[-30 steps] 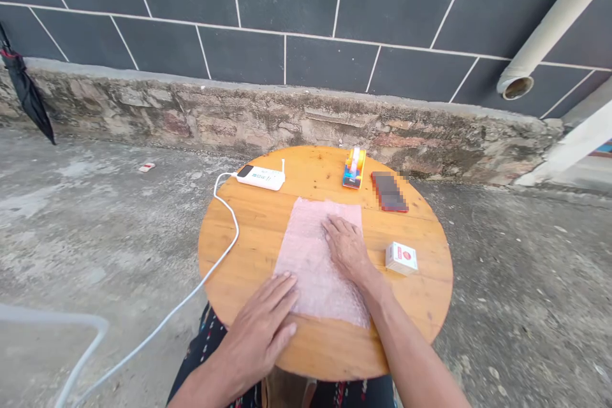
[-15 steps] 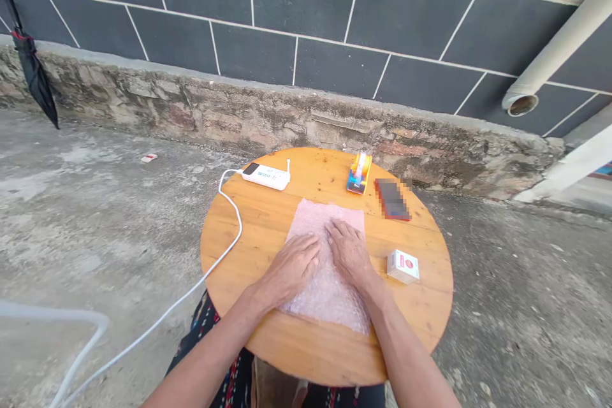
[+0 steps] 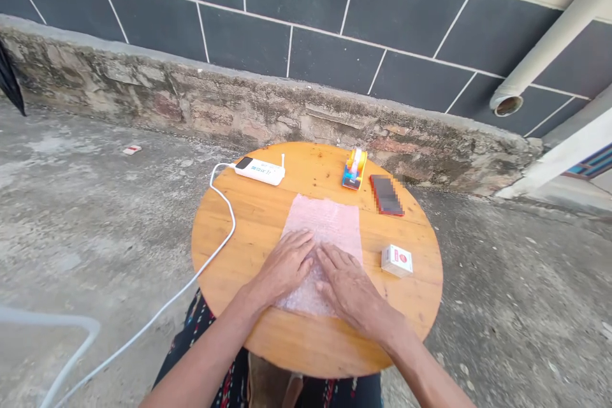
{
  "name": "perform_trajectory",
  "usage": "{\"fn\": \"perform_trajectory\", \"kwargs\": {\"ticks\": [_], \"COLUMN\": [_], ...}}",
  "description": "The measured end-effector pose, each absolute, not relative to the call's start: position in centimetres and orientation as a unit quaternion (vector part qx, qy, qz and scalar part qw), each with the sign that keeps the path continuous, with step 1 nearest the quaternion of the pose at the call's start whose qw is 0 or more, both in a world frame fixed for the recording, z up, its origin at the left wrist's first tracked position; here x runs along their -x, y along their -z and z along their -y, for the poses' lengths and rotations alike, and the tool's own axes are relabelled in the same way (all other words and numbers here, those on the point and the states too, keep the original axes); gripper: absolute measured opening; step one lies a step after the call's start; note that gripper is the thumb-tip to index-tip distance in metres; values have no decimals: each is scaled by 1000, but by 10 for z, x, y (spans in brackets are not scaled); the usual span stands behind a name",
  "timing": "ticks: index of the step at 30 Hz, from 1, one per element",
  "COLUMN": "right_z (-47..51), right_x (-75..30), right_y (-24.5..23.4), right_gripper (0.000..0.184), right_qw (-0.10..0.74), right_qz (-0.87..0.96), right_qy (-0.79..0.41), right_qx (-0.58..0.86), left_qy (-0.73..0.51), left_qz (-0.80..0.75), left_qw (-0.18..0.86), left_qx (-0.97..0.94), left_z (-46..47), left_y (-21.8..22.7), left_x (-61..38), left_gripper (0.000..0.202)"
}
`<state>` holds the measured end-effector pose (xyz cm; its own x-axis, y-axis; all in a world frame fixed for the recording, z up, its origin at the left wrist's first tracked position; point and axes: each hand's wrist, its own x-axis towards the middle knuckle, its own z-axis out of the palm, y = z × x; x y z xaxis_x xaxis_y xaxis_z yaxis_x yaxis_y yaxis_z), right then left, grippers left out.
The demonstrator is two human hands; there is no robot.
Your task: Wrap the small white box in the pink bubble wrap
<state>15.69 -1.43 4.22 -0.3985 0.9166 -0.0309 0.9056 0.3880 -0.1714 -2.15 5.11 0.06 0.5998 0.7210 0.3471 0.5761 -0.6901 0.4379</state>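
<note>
A pink sheet of bubble wrap [image 3: 325,223] lies flat on a round wooden table [image 3: 248,229]. My left hand [image 3: 284,264] rests palm down on the sheet's near left part, fingers stretched out. Beside it, my right hand [image 3: 349,287] lies flat over the near right part, fingers spread and pointing up and left. Both hands press on the sheet and hold nothing. The sheet's near edge is hidden under them.
On the table stand a white power bank [image 3: 259,171] with a white cable [image 3: 224,217] trailing off the left edge, an orange-and-blue tape dispenser [image 3: 354,168], a dark phone [image 3: 386,195] and a small white box [image 3: 396,260]. A stone kerb and tiled wall rise behind.
My left hand moved up from the table's near edge onto the sheet. My right hand slid back toward me along the sheet. The camera view shifted slightly.
</note>
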Motion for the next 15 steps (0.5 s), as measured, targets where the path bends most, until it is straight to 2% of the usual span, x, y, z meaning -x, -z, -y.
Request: {"fn": "perform_trajectory", "kwargs": {"ticks": [8, 11, 15], "right_z": [75, 101, 100], "right_x": [-187, -213, -224], "right_y": [-36, -44, -63], "right_gripper": [53, 49, 38], "right_qw": [-26, -15, 55], "right_qz": [833, 847, 826], "right_qy": [-84, -88, -63], "right_qx": [546, 524, 557], "left_qy": [-262, -268, -271], "left_qz": [-359, -358, -357], "left_qw": [155, 164, 170], "left_qx": [-882, -879, -878], "left_z": [-52, -52, -53], "left_y": [-7, -6, -3], "left_x": [22, 22, 22], "left_gripper": [39, 40, 41]}}
